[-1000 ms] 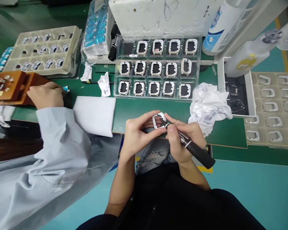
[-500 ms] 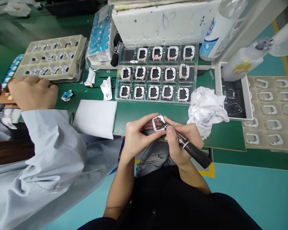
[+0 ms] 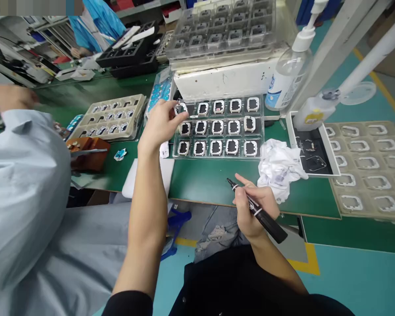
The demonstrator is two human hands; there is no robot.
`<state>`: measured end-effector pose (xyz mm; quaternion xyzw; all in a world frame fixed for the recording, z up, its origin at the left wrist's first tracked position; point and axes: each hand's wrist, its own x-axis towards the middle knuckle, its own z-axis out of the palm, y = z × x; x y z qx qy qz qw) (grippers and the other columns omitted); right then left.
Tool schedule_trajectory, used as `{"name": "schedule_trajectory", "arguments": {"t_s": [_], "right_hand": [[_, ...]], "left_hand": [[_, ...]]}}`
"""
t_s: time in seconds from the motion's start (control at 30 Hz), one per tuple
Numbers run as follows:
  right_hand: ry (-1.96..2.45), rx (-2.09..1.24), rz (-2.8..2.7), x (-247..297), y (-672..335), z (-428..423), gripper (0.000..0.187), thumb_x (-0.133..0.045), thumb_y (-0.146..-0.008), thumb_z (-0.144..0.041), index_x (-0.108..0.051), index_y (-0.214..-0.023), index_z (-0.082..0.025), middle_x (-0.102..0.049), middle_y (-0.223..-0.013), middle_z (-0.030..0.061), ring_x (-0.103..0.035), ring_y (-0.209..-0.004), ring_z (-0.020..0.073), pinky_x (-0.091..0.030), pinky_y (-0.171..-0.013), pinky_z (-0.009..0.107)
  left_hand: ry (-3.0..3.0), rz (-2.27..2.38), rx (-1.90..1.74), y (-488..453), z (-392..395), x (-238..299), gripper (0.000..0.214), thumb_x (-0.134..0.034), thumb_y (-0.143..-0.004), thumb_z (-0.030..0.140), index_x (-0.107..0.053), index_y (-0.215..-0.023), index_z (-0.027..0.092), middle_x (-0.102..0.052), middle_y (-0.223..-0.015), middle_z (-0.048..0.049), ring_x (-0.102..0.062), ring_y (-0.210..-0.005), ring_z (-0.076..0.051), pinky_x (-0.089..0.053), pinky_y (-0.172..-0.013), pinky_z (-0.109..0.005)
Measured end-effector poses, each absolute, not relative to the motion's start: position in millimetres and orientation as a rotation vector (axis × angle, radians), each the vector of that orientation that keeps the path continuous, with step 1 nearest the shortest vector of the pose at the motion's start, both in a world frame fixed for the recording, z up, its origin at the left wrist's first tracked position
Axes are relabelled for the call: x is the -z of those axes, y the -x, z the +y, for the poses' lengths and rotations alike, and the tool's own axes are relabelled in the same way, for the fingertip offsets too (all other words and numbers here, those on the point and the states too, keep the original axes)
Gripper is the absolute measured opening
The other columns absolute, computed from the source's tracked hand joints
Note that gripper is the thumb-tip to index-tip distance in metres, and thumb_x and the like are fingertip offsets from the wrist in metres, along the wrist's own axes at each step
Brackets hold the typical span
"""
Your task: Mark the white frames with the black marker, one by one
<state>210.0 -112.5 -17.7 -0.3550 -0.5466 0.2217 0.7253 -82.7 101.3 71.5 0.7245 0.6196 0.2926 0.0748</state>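
Observation:
My left hand (image 3: 160,125) is stretched out over the clear plastic tray (image 3: 219,156), fingers pinched on a small white square frame (image 3: 180,108) held above the tray's top left pocket. The tray holds several white frames with black centres (image 3: 217,127). My right hand (image 3: 255,206) stays near the table's front edge, closed round a black marker pen (image 3: 258,213) with its tip pointing up and left. A crumpled white cloth (image 3: 279,166) lies just right of that hand.
A co-worker's light grey sleeve (image 3: 23,184) fills the left. Beige trays of parts sit at left (image 3: 107,116) and right (image 3: 368,175). A white foam box (image 3: 224,81), a pump bottle (image 3: 285,81) and a shallow white box (image 3: 329,145) stand behind.
My left hand has carried the white frame away from the pen and up to the tray's top left corner. My right hand stayed low with the pen. The view tilted upward.

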Motion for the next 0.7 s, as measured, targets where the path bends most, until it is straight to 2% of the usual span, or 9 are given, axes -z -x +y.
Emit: {"name": "schedule_trajectory", "arguments": {"t_s": [0.07, 0.13, 0.23, 0.33, 0.43, 0.57, 0.7], "right_hand": [[0.796, -0.460, -1.201, 18.5, -209.4, -111.6, 0.016, -0.079, -0.122, -0.024, -0.069, -0.110, -0.028, -0.060, -0.072, -0.0106, -0.061, -0.054, 0.0155, -0.084, -0.106, 0.063], [0.816, -0.442, -1.198, 19.4, -209.2, -110.8, 0.016, -0.079, -0.122, -0.026, -0.069, -0.109, -0.028, -0.061, -0.072, -0.0106, -0.061, -0.053, 0.0157, -0.084, -0.106, 0.064], [0.842, -0.441, -1.199, 20.4, -209.6, -110.8, 0.016, -0.080, -0.121, -0.027, -0.070, -0.109, -0.029, -0.063, -0.072, -0.0107, -0.062, -0.051, 0.0162, -0.084, -0.105, 0.063], [0.858, -0.444, -1.200, 21.0, -209.4, -111.6, 0.016, -0.080, -0.120, -0.026, -0.070, -0.109, -0.029, -0.063, -0.071, -0.0107, -0.068, -0.054, 0.0177, -0.084, -0.105, 0.061], [0.875, -0.441, -1.199, 22.0, -209.3, -112.1, 0.016, -0.081, -0.121, -0.028, -0.070, -0.108, -0.029, -0.063, -0.069, -0.0104, -0.072, -0.054, 0.0193, -0.084, -0.101, 0.057], [0.893, -0.421, -1.205, 22.7, -210.0, -112.0, 0.018, -0.080, -0.121, -0.030, -0.069, -0.107, -0.028, -0.064, -0.068, -0.0090, -0.074, -0.055, 0.0222, -0.084, -0.092, 0.055], [0.854, -0.412, -1.221, 20.4, -209.4, -111.1, 0.017, -0.079, -0.122, -0.027, -0.069, -0.108, -0.028, -0.064, -0.069, -0.0099, -0.071, -0.053, 0.0193, -0.085, -0.097, 0.057]], "left_hand": [[-2.208, 1.879, -0.712, 82.0, 131.8, -67.9, 0.024, -0.081, -0.109, 0.041, -0.082, -0.120, 0.020, -0.071, -0.101, -0.0126, -0.070, -0.134, -0.044, -0.057, -0.131, -0.064], [-2.208, 1.938, -0.582, 76.8, 149.4, -62.3, 0.018, -0.078, -0.107, 0.035, -0.079, -0.118, 0.020, -0.074, -0.112, -0.0175, -0.068, -0.141, -0.047, -0.054, -0.135, -0.069], [-2.170, 2.019, -0.507, 69.1, 158.4, -54.5, 0.032, -0.079, -0.104, 0.031, -0.078, -0.133, 0.018, -0.075, -0.135, -0.0234, -0.067, -0.147, -0.049, -0.053, -0.137, -0.072], [-2.168, 2.079, -0.599, 62.9, 159.9, -52.0, 0.050, -0.081, -0.101, 0.029, -0.076, -0.149, 0.017, -0.072, -0.151, -0.0260, -0.065, -0.154, -0.051, -0.050, -0.140, -0.073], [-2.181, 2.091, -0.660, 52.5, 161.6, -55.1, 0.052, -0.076, -0.100, 0.024, -0.076, -0.152, 0.017, -0.070, -0.162, -0.0284, -0.064, -0.156, -0.052, -0.047, -0.141, -0.073], [-2.185, 2.011, -0.644, 30.2, 162.7, -58.4, 0.039, -0.072, -0.102, 0.025, -0.081, -0.140, 0.016, -0.078, -0.148, -0.0273, -0.068, -0.147, -0.050, -0.050, -0.136, -0.071], [-2.203, 1.983, -0.596, 9.5, 165.6, -53.8, 0.040, -0.073, -0.103, 0.024, -0.081, -0.141, 0.016, -0.081, -0.138, -0.0249, -0.070, -0.142, -0.047, -0.052, -0.134, -0.069]]}}
